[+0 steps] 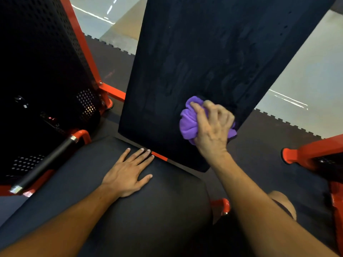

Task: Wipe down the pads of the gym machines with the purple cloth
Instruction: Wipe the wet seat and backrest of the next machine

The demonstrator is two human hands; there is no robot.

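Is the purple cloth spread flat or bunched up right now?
Bunched up. The purple cloth shows crumpled folds, gripped by the right hand against the back pad.

We see a purple cloth (188, 121) on the black back pad (204, 58). Left of that pad, a black perforated guard (42, 58) is edged in orange-red frame (111, 90); beyond lies dark, jigsaw-edged matting (111, 58).
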